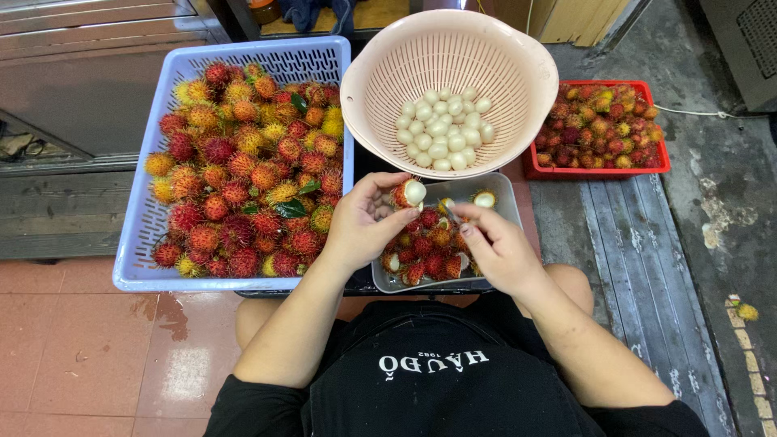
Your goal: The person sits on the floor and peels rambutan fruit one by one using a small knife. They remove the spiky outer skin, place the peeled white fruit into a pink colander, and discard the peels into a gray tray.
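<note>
left grip (360, 226) pinches half-peeled rambutan (409, 193); right hand (495, 247) tool mostly hidden.

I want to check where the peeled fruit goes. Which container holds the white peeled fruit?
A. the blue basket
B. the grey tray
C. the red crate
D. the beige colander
D: the white peeled fruit lies piled in the beige colander, while the left hand holds one half-peeled rambutan just below it.

I see the tray (506, 194) at centre, colander (518, 73) at twelve, basket (137, 243) at ten, crate (599, 168) at two.
</note>
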